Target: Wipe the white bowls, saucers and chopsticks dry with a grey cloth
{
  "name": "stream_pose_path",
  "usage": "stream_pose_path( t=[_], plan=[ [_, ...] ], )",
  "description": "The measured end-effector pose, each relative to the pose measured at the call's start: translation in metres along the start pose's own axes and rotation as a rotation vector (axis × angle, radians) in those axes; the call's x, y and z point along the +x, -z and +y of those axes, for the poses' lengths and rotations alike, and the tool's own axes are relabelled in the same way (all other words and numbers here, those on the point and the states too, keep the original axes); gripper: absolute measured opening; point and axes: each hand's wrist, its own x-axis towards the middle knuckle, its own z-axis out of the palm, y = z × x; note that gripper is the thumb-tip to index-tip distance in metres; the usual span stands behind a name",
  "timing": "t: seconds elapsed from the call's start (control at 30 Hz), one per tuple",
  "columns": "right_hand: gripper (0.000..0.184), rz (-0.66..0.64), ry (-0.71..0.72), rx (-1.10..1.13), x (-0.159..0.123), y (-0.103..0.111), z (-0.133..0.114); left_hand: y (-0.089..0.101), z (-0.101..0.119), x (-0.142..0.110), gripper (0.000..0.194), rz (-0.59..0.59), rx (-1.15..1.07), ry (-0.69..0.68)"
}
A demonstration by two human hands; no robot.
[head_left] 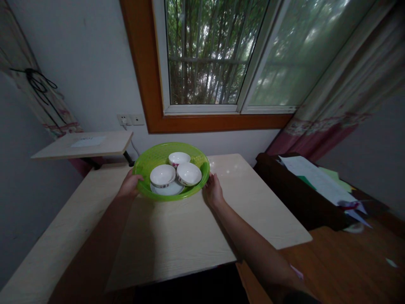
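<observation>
A round green plastic basket (pixel 144 158) is held between my two hands over the far part of the wooden table. Inside it sit three white bowls: a left bowl (pixel 162 174), a right bowl (pixel 189 173) and a back bowl (pixel 179 158) with a pink pattern. Beneath the front bowls a white plate (pixel 167 190) shows in part. My left hand (pixel 130 184) grips the basket's left rim, thumb over the edge. On the right side, my right hand (pixel 214 191) is curled against the rim, its fingertips partly hidden.
The pale table (pixel 253 194) reaches to the wall below a window (pixel 218 55). A raised shelf (pixel 85 143) with a paper label stands at the back left, near a wall socket (pixel 130 120). Right of the table, papers (pixel 316 177) lie on a dark brown piece of furniture (pixel 291 194).
</observation>
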Motion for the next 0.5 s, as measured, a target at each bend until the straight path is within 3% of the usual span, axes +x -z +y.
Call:
stream_pose_path(
  t=[0.2,0.5],
  plan=[
    [0.047,-0.034,0.013,0.089,0.015,-0.012,0.006,0.004,-0.012,0.009,0.055,0.068,0.001,-0.015],
    [0.039,-0.016,-0.002,0.072,-0.056,-0.014,0.020,0.007,-0.019,0.015,0.052,0.082,0.029,-0.046]
  ],
)
